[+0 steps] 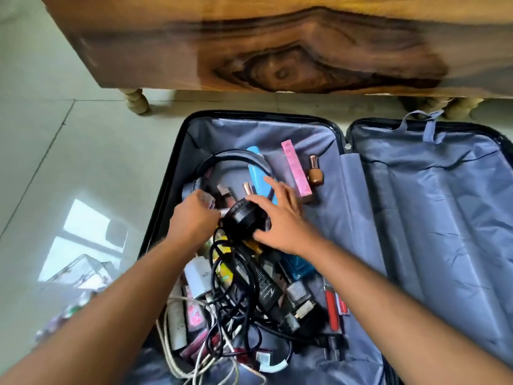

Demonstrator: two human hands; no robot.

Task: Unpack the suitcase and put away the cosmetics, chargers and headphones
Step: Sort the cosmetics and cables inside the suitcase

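Pale floor tiles (83,151) and a wooden bed frame (277,45) lie beyond the open suitcase (416,218), whose left half holds everything. We see the black headphones (241,220) near that half's middle, above the tangled chargers (236,287). Our right hand (280,218) curls its fingers (273,187) over the earcup, thumb below, while our left hand (194,215) grips from the left edge.

Two bare forearms enter from the bottom edge, with no sleeves visible up to the frame's edge. The left hand (194,218) and the right hand (280,220) carry no visible rings, watch, bracelets or gloves. Fingernails are short and unpainted.
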